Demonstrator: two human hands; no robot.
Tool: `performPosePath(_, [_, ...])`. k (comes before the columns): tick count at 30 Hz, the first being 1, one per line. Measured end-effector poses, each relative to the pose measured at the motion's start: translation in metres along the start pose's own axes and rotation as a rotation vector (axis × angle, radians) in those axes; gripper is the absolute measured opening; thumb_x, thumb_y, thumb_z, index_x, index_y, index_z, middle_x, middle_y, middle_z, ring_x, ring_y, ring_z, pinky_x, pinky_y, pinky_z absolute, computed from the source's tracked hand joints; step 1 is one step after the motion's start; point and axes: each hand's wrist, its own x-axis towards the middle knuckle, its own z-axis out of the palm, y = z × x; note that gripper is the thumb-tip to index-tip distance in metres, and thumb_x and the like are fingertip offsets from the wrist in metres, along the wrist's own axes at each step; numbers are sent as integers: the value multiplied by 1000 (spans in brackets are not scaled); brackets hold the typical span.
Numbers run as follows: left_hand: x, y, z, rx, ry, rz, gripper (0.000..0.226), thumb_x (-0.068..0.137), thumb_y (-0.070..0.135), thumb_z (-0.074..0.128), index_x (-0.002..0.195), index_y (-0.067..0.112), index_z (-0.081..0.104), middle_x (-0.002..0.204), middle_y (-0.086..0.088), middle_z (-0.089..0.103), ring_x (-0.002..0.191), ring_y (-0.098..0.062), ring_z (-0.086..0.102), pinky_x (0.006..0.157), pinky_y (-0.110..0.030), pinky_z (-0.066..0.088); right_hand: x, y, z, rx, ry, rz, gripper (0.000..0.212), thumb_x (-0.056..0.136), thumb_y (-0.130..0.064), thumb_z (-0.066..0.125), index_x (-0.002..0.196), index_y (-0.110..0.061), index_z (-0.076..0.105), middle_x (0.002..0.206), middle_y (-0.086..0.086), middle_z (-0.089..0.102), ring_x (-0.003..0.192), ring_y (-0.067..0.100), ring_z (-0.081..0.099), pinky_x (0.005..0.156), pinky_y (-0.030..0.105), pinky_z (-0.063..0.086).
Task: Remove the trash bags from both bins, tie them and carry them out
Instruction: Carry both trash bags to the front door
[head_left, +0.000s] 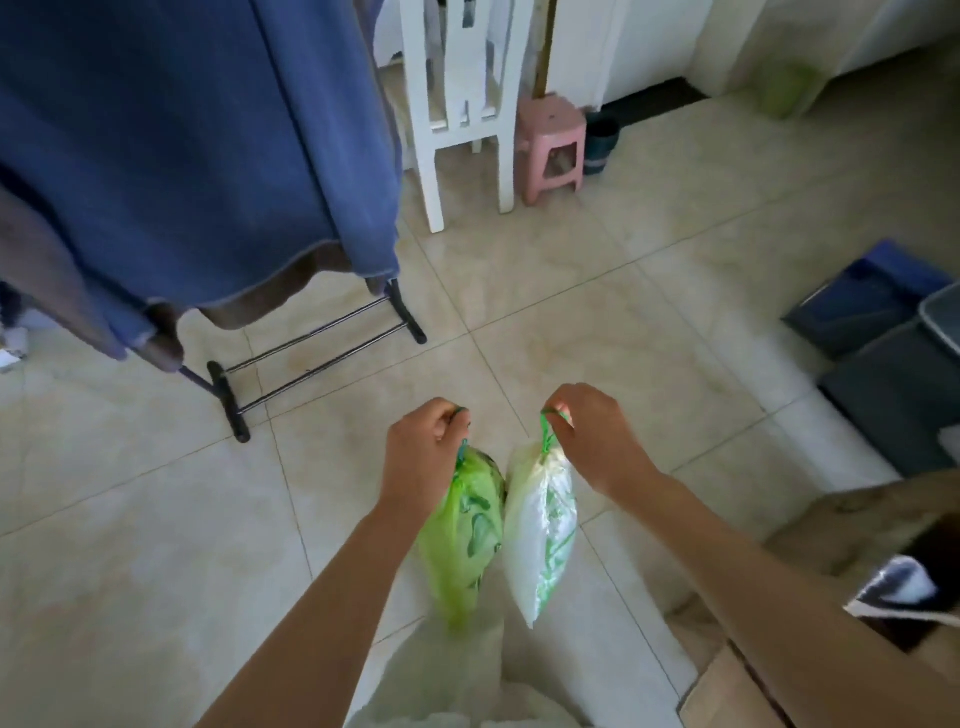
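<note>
Two tied trash bags hang side by side above the tiled floor in front of me. My left hand (423, 447) grips the knotted top of the green bag (467, 535). My right hand (592, 436) pinches the green drawstring of the white bag (543, 530). The two bags touch each other in the middle. A dark grey bin (904, 400) and a blue bin (862, 301) stand at the right edge, partly cut off by the frame.
A drying rack (311, 353) draped with a blue blanket (182, 145) fills the upper left. A white chair (462, 104), a pink stool (550, 150) and a dark cup (600, 145) stand ahead. Cardboard boxes (737, 696) lie at the lower right.
</note>
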Motion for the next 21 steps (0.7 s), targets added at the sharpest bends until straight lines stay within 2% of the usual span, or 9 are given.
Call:
performPosePath(4, [69, 31, 40, -31, -106, 65, 17, 89, 18, 63, 78, 6, 69, 71, -2, 74, 69, -10, 70, 72, -33, 57, 48, 42, -32, -4, 59, 143, 12, 90, -14, 59, 95, -8, 68, 96, 13, 68, 91, 32, 63, 81, 36, 47])
performPosePath(7, [122, 60, 68, -46, -210, 106, 19, 91, 20, 61, 79, 7, 69, 71, 3, 73, 70, -1, 68, 74, -26, 55, 83, 67, -66, -6, 125, 228, 12, 89, -11, 60, 94, -8, 70, 97, 13, 68, 92, 31, 63, 82, 33, 45])
performPosePath(10, [177, 89, 98, -73, -284, 137, 19, 91, 20, 61, 82, 6, 70, 69, 9, 69, 68, 7, 66, 73, -21, 53, 116, 90, -100, -2, 184, 285, 13, 90, -14, 59, 96, -8, 69, 98, 13, 67, 93, 30, 62, 83, 37, 48])
performPosePath(15, [259, 142, 154, -64, -338, 223, 15, 91, 19, 61, 81, 10, 69, 70, 8, 70, 71, -1, 68, 75, -23, 53, 173, 138, -149, 7, 272, 361, 12, 89, -15, 57, 93, -7, 66, 96, 10, 66, 93, 29, 60, 82, 42, 49])
performPosePath(18, [303, 173, 195, -50, -367, 262, 13, 90, 15, 60, 81, 11, 68, 73, 3, 73, 74, -10, 71, 77, -29, 53, 210, 171, -180, 40, 303, 430, 14, 90, -18, 55, 94, -9, 65, 99, 7, 66, 95, 26, 59, 83, 43, 49])
performPosePath(21, [348, 201, 242, -16, -387, 251, 15, 91, 18, 58, 82, 10, 67, 74, 3, 74, 75, -12, 70, 76, -31, 52, 249, 209, -210, 60, 325, 429, 15, 90, -18, 55, 95, -10, 66, 100, 6, 65, 96, 25, 58, 83, 43, 49])
